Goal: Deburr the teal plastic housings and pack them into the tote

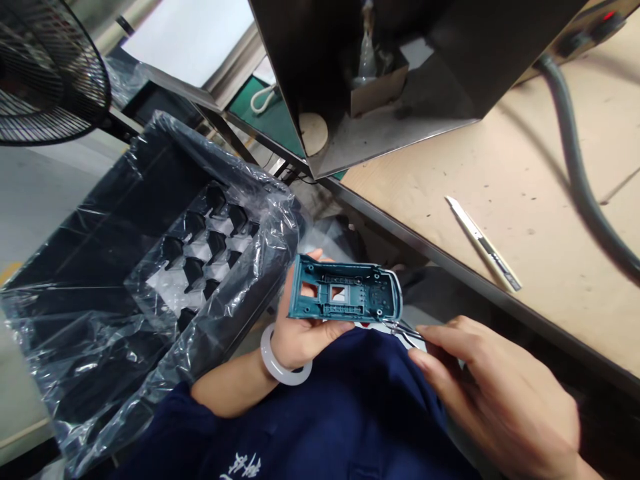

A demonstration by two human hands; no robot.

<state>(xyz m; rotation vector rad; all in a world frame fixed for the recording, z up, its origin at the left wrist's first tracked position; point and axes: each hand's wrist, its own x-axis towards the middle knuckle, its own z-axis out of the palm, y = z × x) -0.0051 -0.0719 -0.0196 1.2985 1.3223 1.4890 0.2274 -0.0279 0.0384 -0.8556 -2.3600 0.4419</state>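
My left hand (300, 340) grips a teal plastic housing (371, 293) from beneath and along its near side. The open inside of this shell faces up, showing ribs, small posts and two window-like cut-outs. In my right hand (505, 387) is a pair of slim metal tweezers (407, 332), pinched between thumb and fingers. Their tips are at the near right corner of the housing; whether they hold anything there I cannot tell. A white bangle (274, 365) circles my left wrist.
Left of me stands a dark bin (100, 220) lined with clear plastic, several black parts (216, 245) inside. A utility knife (483, 243) and thick grey hose (575, 153) lie on the wooden table (420, 187). A metal enclosure (450, 73) and a fan (50, 73) are further back.
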